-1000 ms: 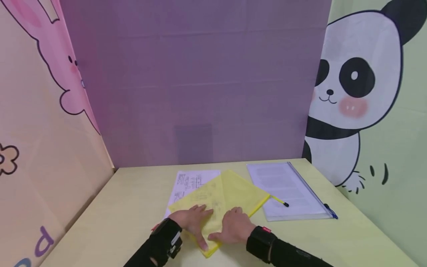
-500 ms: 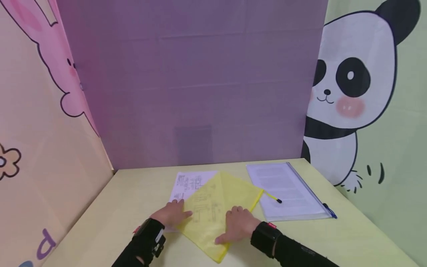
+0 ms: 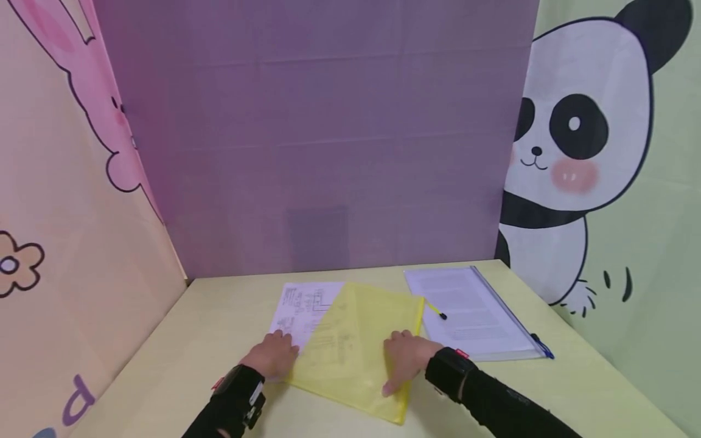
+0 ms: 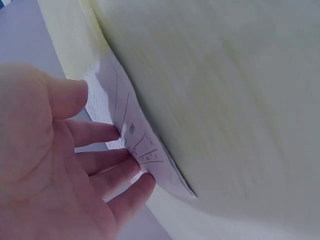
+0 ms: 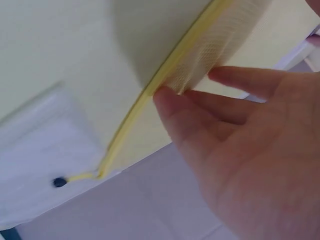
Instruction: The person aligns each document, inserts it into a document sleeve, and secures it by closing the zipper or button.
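We saw the yellow folder (image 3: 342,368) lying flat on the pale table (image 3: 202,353), print showing faintly through it, with a person's two hands at its left and right sides; the left hand (image 3: 272,354) was just beside the folder's near left corner, over the printed sheet (image 3: 306,307); from the left wrist we saw its fingers spread a little and gently bent, their tips meeting the sheet, the palm loose rather than clenched; whether the thumb touched the paper too, we could not tell.

The right hand (image 3: 406,358) lay across the folder's right side, by its zip (image 3: 418,322); from the right wrist we saw fingers stretched and slightly bent, at least one tip touching the folder's mesh near the zip, with no fist made and nothing visibly clasped.

The sheet stuck out past the folder's left side, and part of it met the folder's slanting edge; we could not tell whether the rest lay under the folder or inside it; at the folder's far right corner a yellow cord with a black tip (image 3: 443,316) reached over the white folder (image 3: 465,316), which lay to the right of the yellow one; well beyond the yellow folder rose a purple backdrop (image 3: 339,140), and to its right, further off, a panda picture (image 3: 630,152); black wristbands circled both wrists.
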Demonstrator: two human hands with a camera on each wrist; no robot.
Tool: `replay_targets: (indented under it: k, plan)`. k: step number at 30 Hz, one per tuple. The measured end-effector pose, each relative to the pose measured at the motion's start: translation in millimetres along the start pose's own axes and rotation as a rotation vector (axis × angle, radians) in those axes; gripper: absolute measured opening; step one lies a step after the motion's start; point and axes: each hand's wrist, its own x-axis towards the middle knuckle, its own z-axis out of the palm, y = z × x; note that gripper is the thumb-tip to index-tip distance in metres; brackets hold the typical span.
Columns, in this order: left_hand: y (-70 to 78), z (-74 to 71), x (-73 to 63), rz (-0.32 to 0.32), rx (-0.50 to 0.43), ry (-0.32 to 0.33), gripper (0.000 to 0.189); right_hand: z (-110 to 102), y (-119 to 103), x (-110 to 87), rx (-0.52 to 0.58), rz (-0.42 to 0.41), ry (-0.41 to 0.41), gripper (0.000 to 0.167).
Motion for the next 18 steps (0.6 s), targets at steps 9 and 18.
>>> replay_targets:
  k: [9,18]
  plan:
    - [-7.1,-0.9,-3.7,-0.097,-0.022,0.03,0.062,-9.2,30.9,3.1,0.047,-0.014,-0.027,0.084]
    - [-11.4,-6.1,-5.1,-0.155,0.004,0.019,0.062,-10.9,47.2,7.3,0.157,-0.011,-0.072,0.088]
